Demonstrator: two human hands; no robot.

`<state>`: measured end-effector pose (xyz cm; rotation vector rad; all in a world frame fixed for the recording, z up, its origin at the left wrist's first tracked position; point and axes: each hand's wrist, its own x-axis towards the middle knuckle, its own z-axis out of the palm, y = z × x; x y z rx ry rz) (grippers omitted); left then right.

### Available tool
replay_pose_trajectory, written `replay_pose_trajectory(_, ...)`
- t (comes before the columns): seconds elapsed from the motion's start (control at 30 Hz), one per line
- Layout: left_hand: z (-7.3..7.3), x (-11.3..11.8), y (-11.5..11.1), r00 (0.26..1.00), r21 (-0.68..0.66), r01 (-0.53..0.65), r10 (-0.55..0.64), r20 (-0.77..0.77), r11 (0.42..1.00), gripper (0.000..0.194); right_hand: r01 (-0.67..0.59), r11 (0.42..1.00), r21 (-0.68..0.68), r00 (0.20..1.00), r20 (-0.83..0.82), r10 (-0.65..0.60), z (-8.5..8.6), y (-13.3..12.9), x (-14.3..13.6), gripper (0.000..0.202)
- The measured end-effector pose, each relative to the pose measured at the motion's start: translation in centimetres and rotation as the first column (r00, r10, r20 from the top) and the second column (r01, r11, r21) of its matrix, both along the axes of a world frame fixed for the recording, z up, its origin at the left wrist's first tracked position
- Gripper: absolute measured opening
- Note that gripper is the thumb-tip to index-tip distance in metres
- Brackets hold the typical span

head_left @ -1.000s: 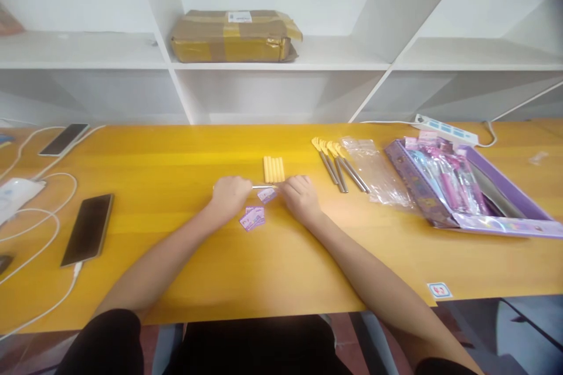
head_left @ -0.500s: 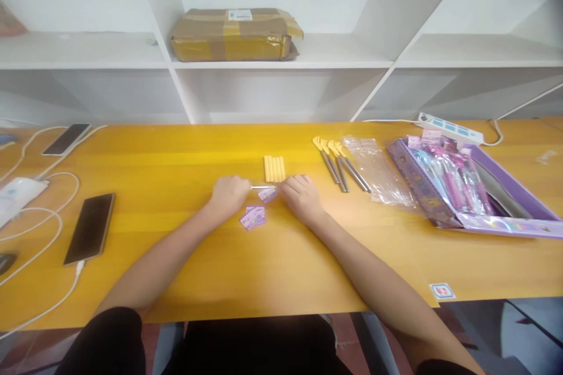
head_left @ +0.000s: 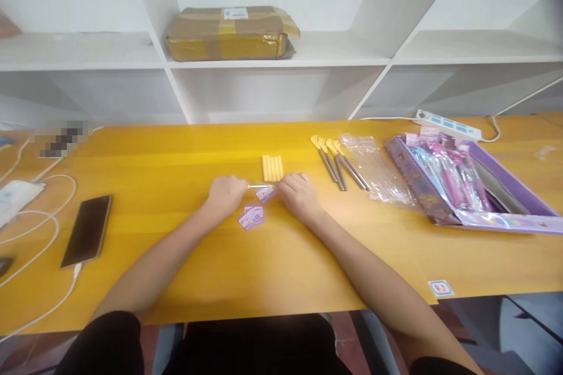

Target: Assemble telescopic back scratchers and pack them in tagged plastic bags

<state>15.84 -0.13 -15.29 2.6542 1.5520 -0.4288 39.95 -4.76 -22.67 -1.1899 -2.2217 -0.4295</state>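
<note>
My left hand (head_left: 227, 194) is closed around one end of a slim silver pen-like rod (head_left: 260, 186), held level just above the desk. At the rod's other end my right hand (head_left: 299, 194) is closed too, its fingers bunched and hiding that end. Under the rod, beside my right fingers, lies a small purple printed card (head_left: 265, 194). Nearer to me is a small overlapping pile of similar purple cards (head_left: 251, 218). Just beyond the hands, several pale yellow sticks (head_left: 272, 168) lie side by side in a neat row.
Several grey sticks with yellow banana-like tops (head_left: 338, 164) lie to the right, beside clear plastic bags (head_left: 378, 170). A purple box (head_left: 444, 211) holds wrapped items. Phones and white cables (head_left: 57, 222) occupy the left. A power strip (head_left: 448, 125) sits at the back; a taped carton (head_left: 229, 35) is shelved.
The view has shifted slightly. Both hands keep their grip on the rod, with hardly any movement relative to the desk.
</note>
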Motion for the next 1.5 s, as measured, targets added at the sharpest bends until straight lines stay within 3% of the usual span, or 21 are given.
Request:
replay_pose_trajectory(0.2, 0.3, 0.0, 0.0, 1.000, 0.011, -0.008, 0.008, -0.021, 1.000, 0.036, 0.024, 1.000, 0.000, 0.999, 0.029, -0.024, 0.5, -0.1, -0.2, 0.028)
replay_pose_trajectory(0.37, 1.3, -0.7, 0.2, 0.999, 0.060, -0.003, 0.006, -0.051, 0.998, 0.038, 0.029, 1.000, -0.005, 0.996, 0.088, -0.028, 3.0, 0.5, 1.0, 0.037)
replay_pose_trajectory(0.47, 3.4, -4.9, 0.8, 0.992, 0.123, -0.049, 0.062, -0.105, 0.991, 0.036, 0.068, 0.997, 0.035, 0.994, 0.084, -0.071, 5.4, -0.4, 6.0, 0.035)
replay_pose_trajectory(0.57, 5.7, -12.0, 1.6, 0.963, 0.201, -0.156, 0.194, -0.189, 0.967, 0.029, 0.120, 0.984, 0.134, 0.991, 0.050, -0.127, 7.0, -3.0, 14.3, 0.035)
replay_pose_trajectory(0.63, 6.4, -16.5, 1.9, 0.927, 0.251, -0.227, 0.287, -0.239, 0.941, 0.025, 0.158, 0.970, 0.186, 0.986, 0.013, -0.164, 7.1, -5.3, 19.6, 0.031)
replay_pose_trajectory(0.73, 5.9, -20.1, 1.8, 0.941, 0.236, -0.182, 0.239, -0.240, 0.955, 0.020, 0.283, 0.951, 0.121, 0.958, 0.003, -0.285, 6.0, -8.0, 24.0, 0.027)
replay_pose_trajectory(0.87, 4.2, -19.8, 1.7, 0.930, 0.217, -0.196, 0.251, -0.267, 0.956, 0.017, 0.317, 0.947, 0.047, 0.947, 0.037, -0.319, 4.8, -9.4, 23.9, 0.021)
replay_pose_trajectory(1.0, 3.5, -19.0, 1.9, 0.924, 0.215, -0.157, 0.221, -0.311, 0.964, 0.019, 0.304, 0.952, 0.042, 0.952, 0.029, -0.306, 5.1, -9.5, 23.2, 0.022)
replay_pose_trajectory(1.5, 4.2, -18.0, 1.4, 0.922, 0.189, -0.141, 0.198, -0.333, 0.972, 0.017, 0.255, 0.966, 0.035, 0.967, 0.013, -0.256, 4.8, -10.0, 23.4, 0.012)
